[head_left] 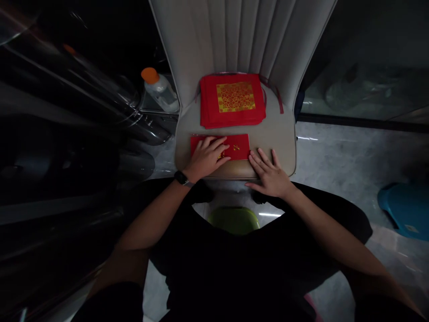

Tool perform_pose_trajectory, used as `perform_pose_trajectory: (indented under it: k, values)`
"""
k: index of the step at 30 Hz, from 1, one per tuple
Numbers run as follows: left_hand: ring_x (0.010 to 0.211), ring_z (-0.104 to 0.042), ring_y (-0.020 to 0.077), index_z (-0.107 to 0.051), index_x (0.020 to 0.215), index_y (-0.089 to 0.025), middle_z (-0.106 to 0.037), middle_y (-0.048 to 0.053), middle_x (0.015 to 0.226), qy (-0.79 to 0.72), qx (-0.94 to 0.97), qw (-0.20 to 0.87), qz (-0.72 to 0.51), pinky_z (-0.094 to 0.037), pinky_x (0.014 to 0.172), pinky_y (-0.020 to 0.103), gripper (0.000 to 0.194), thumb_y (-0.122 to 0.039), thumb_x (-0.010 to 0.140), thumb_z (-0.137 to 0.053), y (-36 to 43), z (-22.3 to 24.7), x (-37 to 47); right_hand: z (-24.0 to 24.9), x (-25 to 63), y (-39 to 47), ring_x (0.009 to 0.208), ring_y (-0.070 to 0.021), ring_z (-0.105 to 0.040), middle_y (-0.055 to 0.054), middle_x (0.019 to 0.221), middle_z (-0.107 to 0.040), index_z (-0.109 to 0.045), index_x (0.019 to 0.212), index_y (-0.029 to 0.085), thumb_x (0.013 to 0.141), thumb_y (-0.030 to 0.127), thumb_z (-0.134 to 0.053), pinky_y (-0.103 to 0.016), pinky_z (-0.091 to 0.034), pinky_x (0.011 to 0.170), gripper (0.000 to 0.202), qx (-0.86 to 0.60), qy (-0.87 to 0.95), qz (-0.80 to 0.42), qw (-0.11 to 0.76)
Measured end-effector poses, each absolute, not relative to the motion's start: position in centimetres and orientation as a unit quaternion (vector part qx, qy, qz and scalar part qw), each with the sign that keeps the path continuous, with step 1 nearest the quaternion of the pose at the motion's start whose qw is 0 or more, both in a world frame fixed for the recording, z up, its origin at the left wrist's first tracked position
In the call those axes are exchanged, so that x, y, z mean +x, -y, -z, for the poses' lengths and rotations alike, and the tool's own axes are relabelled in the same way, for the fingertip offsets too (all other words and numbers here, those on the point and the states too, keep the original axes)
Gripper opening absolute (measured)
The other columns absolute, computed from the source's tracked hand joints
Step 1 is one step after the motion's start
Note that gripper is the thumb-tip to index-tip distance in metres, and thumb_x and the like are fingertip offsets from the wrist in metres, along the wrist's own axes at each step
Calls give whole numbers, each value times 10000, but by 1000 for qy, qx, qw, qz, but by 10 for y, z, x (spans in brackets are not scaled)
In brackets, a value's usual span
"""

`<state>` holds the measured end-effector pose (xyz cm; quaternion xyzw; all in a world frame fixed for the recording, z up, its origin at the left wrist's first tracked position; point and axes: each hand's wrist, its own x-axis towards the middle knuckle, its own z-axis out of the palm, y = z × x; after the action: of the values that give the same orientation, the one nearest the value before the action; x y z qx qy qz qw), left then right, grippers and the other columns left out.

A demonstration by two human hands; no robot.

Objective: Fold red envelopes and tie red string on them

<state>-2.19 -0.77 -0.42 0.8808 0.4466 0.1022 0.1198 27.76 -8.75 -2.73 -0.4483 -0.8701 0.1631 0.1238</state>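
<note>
On the seat of a grey chair (275, 134) lies a red envelope-like item (241, 145) with gold marks. My left hand (208, 156) rests on its left part, fingers spread, covering some of the gold print. My right hand (270, 175) lies by the item's right end with its fingers apart, on the front of the seat. Behind them is a stack of red fabric pieces (209, 105) with a gold patterned panel on top and dark red ribbons at its sides.
A white bottle with an orange cap (162, 94) stands left of the chair. Glossy dark objects fill the left side. Below the seat is a green stool (234, 219); a blue plastic object (407, 210) is at the far right.
</note>
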Motion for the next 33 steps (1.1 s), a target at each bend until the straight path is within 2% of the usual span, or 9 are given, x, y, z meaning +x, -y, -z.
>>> perform_pose_trajectory:
  k: [3,8,12,15,19,22,25,29,33]
  values:
    - [1440,-515,397,-688,1483,-254,-579,68,1674,-444,882,124,-102,-470,1130,631,440,-443,1088,-636,8,4,-22,23,284,94,1683,-449,-299,-189,1782,-371,-273,1775,189,997,717,-650,-796,-94,1359,1013,-474,852,-165,149]
    - [1448,-507,405,-647,1536,-268,-566,82,1684,-452,878,124,-100,-456,1144,639,478,-434,1089,-624,8,4,-21,5,285,82,1639,-363,-426,-143,1706,-522,-435,1717,237,1084,505,-603,-704,-249,1370,708,-523,810,-144,223]
    - [1454,-506,413,-560,1634,-264,-548,92,1698,-450,879,127,-98,-444,1166,647,577,-443,1089,-619,8,7,-21,-1,260,67,1654,-328,-404,-133,1740,-464,-431,1721,212,1099,444,-578,-633,-293,1383,680,-476,837,-168,214]
    - [1553,-421,444,-533,1661,-259,-526,93,1715,-450,880,118,-95,-353,1240,704,591,-439,1100,-589,9,10,-22,8,234,60,1680,-317,-351,-163,1754,-432,-429,1714,146,1109,422,-560,-598,-257,1406,678,-420,870,-186,182]
    - [1638,-318,470,-498,1679,-214,-465,143,1748,-466,874,110,-81,-215,1306,762,632,-454,1100,-579,10,13,-22,29,215,57,1687,-346,-322,-203,1765,-397,-383,1726,104,1082,455,-620,-613,-245,1407,771,-408,877,-195,161]
    - [1617,-355,469,-497,1672,-170,-430,202,1751,-475,870,105,-79,-242,1314,728,667,-485,1091,-586,9,14,-22,38,213,58,1701,-374,-270,-220,1793,-310,-322,1750,101,1054,518,-658,-634,-257,1400,878,-417,871,-200,163]
    - [1578,-401,453,-481,1678,-163,-470,217,1713,-469,873,108,-75,-293,1298,698,699,-501,1078,-604,5,12,-23,40,215,61,1707,-388,-243,-241,1803,-266,-290,1756,82,1046,572,-652,-644,-260,1395,936,-421,870,-197,164]
    - [1541,-444,455,-491,1664,-132,-488,228,1695,-474,872,108,-61,-329,1282,677,753,-544,1052,-641,1,10,-23,37,223,74,1704,-394,-261,-258,1796,-280,-252,1762,64,1043,626,-631,-646,-235,1397,989,-438,868,-177,152]
    - [1645,-313,465,-406,1716,-139,-337,191,1806,-481,868,117,-41,-219,1338,704,785,-552,1073,-586,2,11,-24,23,231,92,1652,-425,-388,-297,1730,-415,-318,1726,16,1070,643,-562,-697,-189,1376,940,-493,849,-138,129]
